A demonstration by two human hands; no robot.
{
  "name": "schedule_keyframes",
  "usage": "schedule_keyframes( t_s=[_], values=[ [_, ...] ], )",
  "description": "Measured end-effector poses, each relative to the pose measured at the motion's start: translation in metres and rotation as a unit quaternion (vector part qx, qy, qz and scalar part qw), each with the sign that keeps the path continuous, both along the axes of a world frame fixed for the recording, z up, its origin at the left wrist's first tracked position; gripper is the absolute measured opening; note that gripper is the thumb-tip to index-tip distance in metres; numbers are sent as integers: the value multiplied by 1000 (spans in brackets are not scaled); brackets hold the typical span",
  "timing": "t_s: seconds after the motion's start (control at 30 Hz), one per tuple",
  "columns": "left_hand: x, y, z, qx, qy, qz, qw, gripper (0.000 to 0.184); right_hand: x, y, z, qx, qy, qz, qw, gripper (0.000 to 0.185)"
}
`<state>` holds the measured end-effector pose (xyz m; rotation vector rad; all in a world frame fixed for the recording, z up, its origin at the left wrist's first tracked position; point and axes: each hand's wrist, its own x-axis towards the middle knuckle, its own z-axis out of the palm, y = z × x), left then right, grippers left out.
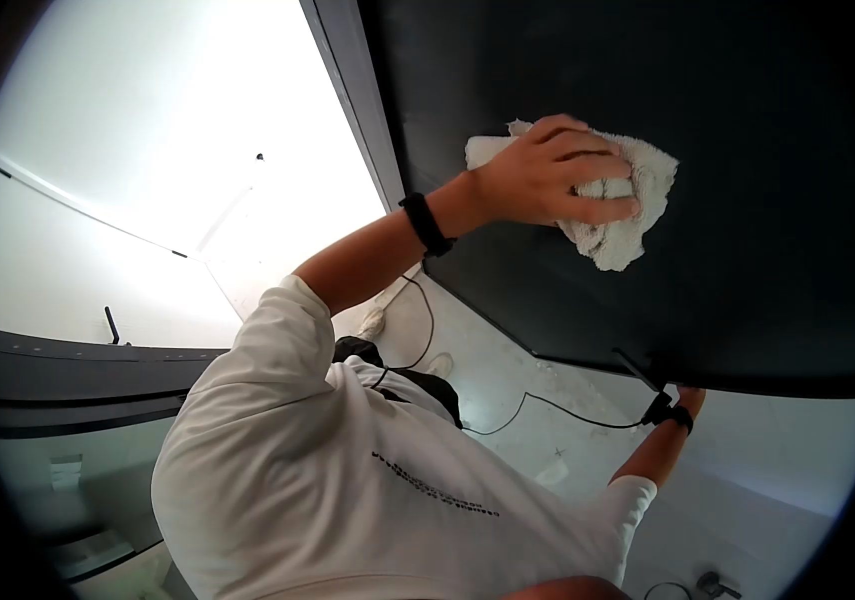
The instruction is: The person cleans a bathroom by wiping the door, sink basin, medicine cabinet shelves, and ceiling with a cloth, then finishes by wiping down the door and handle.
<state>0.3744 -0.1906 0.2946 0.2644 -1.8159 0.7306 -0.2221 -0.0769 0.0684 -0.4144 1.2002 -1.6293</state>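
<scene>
My left hand (pixel 563 175) is pressed on a crumpled white cloth (pixel 648 185), which lies against a large dark panel (pixel 748 180). Its fingers curve over the cloth, and folds stick out past the fingertips and below them. At the panel's lower edge, on the right, is my right hand (pixel 691 398); the panel hides most of it, fingers included. A thin black handle-like bar (pixel 638 370) sticks out beside that hand. Both wrists wear black bands.
A bright white surface (pixel 148 120) with a dark frame fills the upper left. Black cable (pixel 528 398) runs from near my right wrist across the pale floor (pixel 508 440). Glossy dark-edged panels (pixel 78 380) stand at the left. A small dark object (pixel 718 583) lies at the bottom right.
</scene>
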Motion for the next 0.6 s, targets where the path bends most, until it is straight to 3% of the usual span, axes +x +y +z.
schedule_keyframes(
  t_s=[0.23, 0.37, 0.43, 0.6],
  values=[
    [73, 11, -2, 121, 39, 153, 980, 59, 8, -11, 0, -1, 6, 12, 1000, 55],
    [129, -8, 4, 135, 187, 223, 947, 78, 8, -12, 1, -4, 3, 9, 1000, 55],
    [155, -3, 3, 233, 233, 264, 906, 80, 15, -8, 3, -5, 4, 7, 1000, 55],
    [144, 0, 5, 307, 168, 323, 879, 73, 23, -8, 4, -4, 4, 6, 1000, 55]
  ],
)
